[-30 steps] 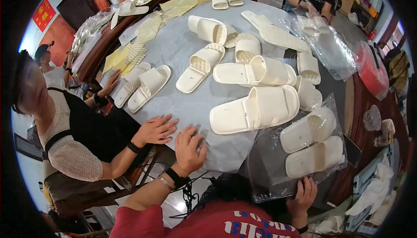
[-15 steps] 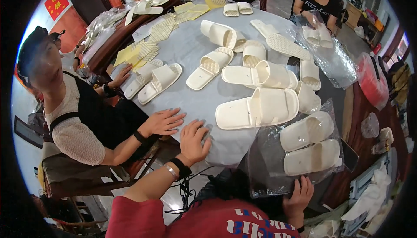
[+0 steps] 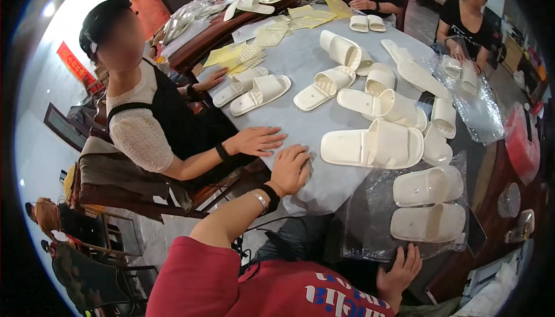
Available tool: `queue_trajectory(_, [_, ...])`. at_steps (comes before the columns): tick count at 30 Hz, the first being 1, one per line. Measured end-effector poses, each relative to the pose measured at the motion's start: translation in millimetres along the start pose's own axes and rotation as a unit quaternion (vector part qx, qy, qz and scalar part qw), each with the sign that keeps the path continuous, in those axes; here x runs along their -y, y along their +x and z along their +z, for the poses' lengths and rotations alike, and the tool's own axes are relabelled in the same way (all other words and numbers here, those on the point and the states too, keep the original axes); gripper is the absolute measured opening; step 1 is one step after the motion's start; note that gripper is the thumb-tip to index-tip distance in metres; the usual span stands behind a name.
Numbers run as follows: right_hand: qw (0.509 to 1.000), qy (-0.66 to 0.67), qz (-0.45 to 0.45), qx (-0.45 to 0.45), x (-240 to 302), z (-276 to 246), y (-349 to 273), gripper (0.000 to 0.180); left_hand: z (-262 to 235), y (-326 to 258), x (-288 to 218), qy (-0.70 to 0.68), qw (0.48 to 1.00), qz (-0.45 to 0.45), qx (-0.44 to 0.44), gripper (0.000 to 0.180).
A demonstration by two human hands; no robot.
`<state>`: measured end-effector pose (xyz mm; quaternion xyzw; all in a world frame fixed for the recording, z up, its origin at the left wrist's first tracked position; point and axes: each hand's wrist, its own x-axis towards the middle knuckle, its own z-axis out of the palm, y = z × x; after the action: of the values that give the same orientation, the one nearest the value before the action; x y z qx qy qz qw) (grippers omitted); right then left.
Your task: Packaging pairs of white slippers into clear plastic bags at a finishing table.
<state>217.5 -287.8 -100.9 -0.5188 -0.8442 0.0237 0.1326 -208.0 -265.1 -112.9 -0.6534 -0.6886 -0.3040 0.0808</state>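
Observation:
My left hand [image 3: 290, 170] rests on the grey-covered table edge, fingers loosely bent and apart, with nothing in it. A silver bangle and a black band circle that wrist. At the near right, my right hand [image 3: 401, 268] lies with fingers spread at the lower edge of a clear plastic bag [image 3: 370, 224]. In the bag lie two white slippers side by side, the upper slipper [image 3: 413, 188] and the lower slipper [image 3: 407, 224]. Just beyond the bag sits a larger white slipper [image 3: 345, 147], among several others like it.
A seated co-worker at left has one hand [image 3: 257, 141] beside my left hand; the other is near a slipper pair [image 3: 260, 95]. Yellow sheets [image 3: 225, 57] lie behind. Across the table, another person handles bagged slippers [image 3: 468, 77]. A dark phone-like slab [image 3: 476, 233] adjoins my bag.
The view has swung left, so the table and slippers sit farther right in the picture. Both my hands keep nearly the same places on the table and by the bag.

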Motion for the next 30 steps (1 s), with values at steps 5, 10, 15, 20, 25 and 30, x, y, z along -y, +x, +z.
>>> queue_trajectory(5, [1.000,0.012,0.002,-0.002,3,0,3,0.069,4,3,2,-0.001,1.000,0.000,-0.005,0.028])
queue_trajectory(10, [1.000,0.016,-0.001,-0.015,4,-2,3,0.069,2,1,1,-0.001,1.000,0.005,-0.020,0.029])
queue_trajectory(15, [0.999,0.003,-0.020,-0.042,3,1,1,0.069,4,-2,-1,-0.030,0.999,-0.008,-0.033,0.032])
queue_trajectory(20, [0.999,-0.017,-0.005,-0.045,2,6,1,0.067,4,-6,0,-0.043,0.998,-0.030,-0.033,0.030])
queue_trajectory(25, [0.999,-0.035,-0.008,-0.029,26,-6,6,0.068,5,-5,0,-0.067,0.996,-0.035,-0.050,0.029])
queue_trajectory(30, [0.999,0.004,-0.041,0.015,46,-4,16,0.071,3,-8,1,-0.080,0.994,-0.038,-0.058,0.023])
